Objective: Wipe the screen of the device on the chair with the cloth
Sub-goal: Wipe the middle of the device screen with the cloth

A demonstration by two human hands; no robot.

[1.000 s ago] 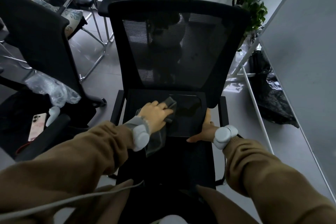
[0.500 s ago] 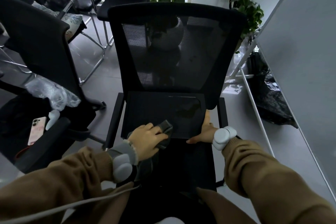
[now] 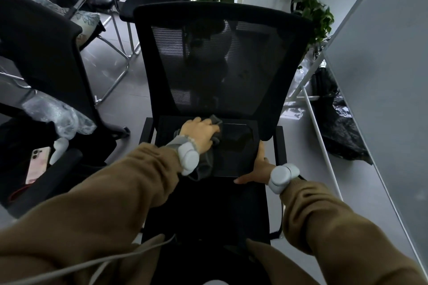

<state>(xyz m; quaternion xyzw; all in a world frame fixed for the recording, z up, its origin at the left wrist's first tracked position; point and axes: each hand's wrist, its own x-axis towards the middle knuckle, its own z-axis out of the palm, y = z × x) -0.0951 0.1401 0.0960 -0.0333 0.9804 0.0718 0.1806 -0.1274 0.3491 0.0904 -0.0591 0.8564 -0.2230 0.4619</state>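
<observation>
A dark flat device with a glossy black screen lies on the seat of a black mesh-backed chair. My left hand presses a grey cloth onto the far left part of the screen; the cloth pokes out past my fingertips and hangs down under my wrist. My right hand holds the device's near right corner, thumb along the front edge and fingers up the right side. Both wrists wear white bands.
Another black chair stands close on the left, with a pink phone and crumpled plastic on a dark surface below it. Potted plants stand behind; a grey wall panel and black bag are on the right.
My left hand with the cloth slid from the near left edge of the screen up to its far left part. The right hand stayed on the corner.
</observation>
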